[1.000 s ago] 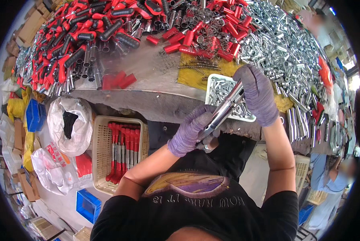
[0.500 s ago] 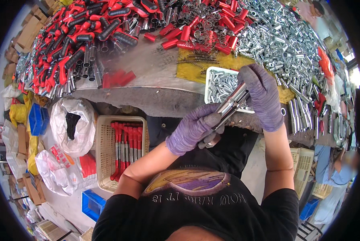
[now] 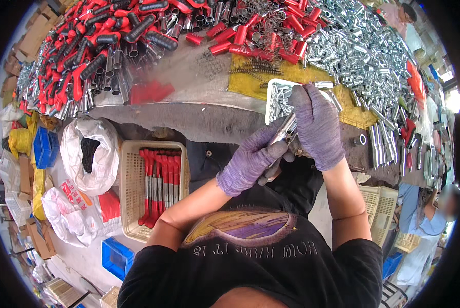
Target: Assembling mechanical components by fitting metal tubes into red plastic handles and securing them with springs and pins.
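A shiny chrome metal tube [image 3: 285,131] is held at a slant in front of my body, between both gloved hands. My left hand [image 3: 251,160], in a purple glove with grey fingertips, is closed around its lower part. My right hand [image 3: 320,128], gloved the same way, has its fingers bent over the tube's upper end, covering much of it. Just beyond the hands, partly behind the right one, a white tray [image 3: 269,100] holds many small metal pins.
Red-and-black handles [image 3: 107,38], red sleeves [image 3: 240,35] with springs, and small metal parts [image 3: 353,46] are heaped across the bench. A beige basket [image 3: 129,205] of red-ended tools stands lower left, beside white sacks [image 3: 89,154]. Another person [image 3: 430,215] is at far right.
My right hand has come left and down towards my left hand, and less of the tube shows. The whole view has shifted slightly.
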A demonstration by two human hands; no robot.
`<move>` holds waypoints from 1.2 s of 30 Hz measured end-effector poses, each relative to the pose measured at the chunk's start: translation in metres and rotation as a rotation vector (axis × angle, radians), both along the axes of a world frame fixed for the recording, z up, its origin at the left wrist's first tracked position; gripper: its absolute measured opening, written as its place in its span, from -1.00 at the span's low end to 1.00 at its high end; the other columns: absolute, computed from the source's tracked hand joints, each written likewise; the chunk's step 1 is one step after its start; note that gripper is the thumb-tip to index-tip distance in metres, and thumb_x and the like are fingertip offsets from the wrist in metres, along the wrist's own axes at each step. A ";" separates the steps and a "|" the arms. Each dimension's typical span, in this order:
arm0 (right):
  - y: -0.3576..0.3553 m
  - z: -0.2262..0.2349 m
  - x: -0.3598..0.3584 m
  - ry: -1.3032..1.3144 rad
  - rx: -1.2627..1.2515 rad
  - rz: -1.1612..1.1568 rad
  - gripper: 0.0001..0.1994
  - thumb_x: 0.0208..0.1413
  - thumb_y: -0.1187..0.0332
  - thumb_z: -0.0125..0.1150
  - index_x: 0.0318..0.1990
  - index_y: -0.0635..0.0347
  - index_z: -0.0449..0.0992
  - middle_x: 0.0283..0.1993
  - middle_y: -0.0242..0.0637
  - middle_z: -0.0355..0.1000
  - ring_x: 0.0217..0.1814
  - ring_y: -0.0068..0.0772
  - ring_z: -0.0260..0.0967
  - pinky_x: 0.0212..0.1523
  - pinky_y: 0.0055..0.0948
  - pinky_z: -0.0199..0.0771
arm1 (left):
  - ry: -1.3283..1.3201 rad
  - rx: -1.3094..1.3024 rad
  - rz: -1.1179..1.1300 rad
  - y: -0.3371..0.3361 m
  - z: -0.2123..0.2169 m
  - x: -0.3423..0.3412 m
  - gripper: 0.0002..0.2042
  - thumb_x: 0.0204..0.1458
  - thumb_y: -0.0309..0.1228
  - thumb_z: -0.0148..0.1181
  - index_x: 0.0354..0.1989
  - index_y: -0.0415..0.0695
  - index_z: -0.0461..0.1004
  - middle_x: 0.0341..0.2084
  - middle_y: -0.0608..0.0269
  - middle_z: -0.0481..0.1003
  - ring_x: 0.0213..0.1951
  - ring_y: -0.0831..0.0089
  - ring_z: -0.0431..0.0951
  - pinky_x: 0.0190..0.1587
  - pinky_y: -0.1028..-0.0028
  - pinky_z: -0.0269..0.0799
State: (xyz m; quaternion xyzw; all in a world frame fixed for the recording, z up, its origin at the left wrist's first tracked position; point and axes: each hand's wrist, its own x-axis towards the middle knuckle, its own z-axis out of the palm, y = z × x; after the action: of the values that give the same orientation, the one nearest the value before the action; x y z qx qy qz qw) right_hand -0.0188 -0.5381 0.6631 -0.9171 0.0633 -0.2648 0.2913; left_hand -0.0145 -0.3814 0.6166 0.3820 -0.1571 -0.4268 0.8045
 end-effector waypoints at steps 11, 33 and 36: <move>0.004 -0.008 -0.008 0.009 0.217 0.074 -0.72 0.19 0.22 0.01 -0.29 0.31 0.45 -0.48 0.06 0.40 -0.38 0.11 0.40 -0.36 -0.21 0.38 | -0.062 0.072 -0.066 0.005 -0.010 0.008 -0.42 0.10 -0.25 0.14 0.27 -0.13 0.13 -0.49 0.35 0.39 -0.68 0.71 0.27 -0.67 0.71 0.15; -0.054 -0.018 0.033 0.372 -0.791 0.506 -0.74 0.02 0.35 0.05 -0.10 0.03 0.48 -0.16 -0.23 0.42 -0.11 -0.18 0.43 -0.18 -0.25 0.49 | 0.001 0.318 0.173 0.026 -0.055 0.031 -0.68 0.06 -0.19 0.12 -0.16 -0.18 0.39 -0.61 0.30 0.39 -0.78 0.63 0.28 -0.82 0.65 0.08; -0.037 -0.004 0.017 0.244 -0.347 0.590 -0.73 0.01 0.32 0.12 -0.08 -0.01 0.49 -0.22 -0.25 0.45 -0.22 -0.14 0.45 -0.23 -0.24 0.48 | -0.028 0.328 0.172 0.025 -0.051 0.029 -0.66 0.05 -0.18 0.13 -0.11 -0.18 0.40 -0.62 0.32 0.39 -0.76 0.65 0.28 -0.80 0.66 0.09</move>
State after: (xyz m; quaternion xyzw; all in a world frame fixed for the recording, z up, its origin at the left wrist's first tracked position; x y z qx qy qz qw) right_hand -0.0016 -0.5752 0.6592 -0.9566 -0.2155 -0.0646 0.1853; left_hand 0.0144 -0.3563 0.5651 0.5257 -0.0633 -0.3711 0.7628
